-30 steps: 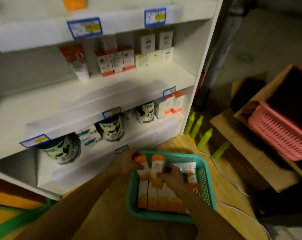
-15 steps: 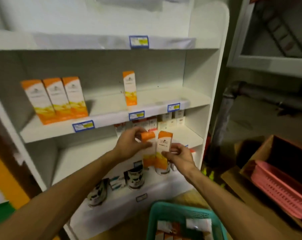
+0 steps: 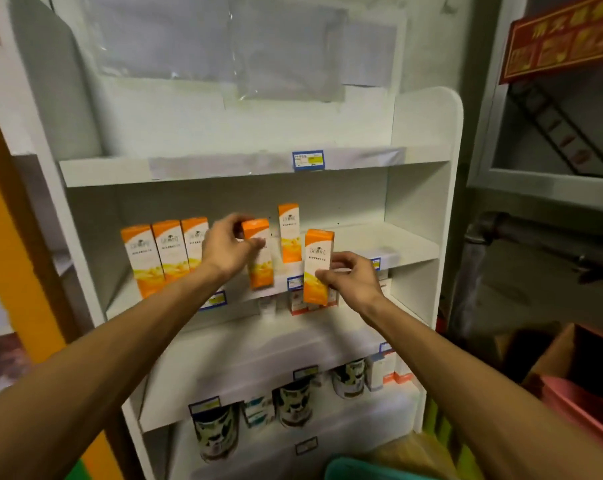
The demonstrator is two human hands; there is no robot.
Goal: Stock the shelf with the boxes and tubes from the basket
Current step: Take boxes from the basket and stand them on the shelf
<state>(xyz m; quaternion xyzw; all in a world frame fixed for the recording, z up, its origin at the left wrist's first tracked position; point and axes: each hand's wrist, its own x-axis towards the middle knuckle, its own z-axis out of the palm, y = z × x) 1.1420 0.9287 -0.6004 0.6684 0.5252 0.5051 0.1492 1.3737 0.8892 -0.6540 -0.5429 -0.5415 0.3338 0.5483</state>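
Cartons orange-topped, white middle band, yellow-orange base: three-box row, lone carton, two held ones. Shelf unit white with blue-yellow price tags. Basket rim teal, crate pink, sign red with gold lettering.
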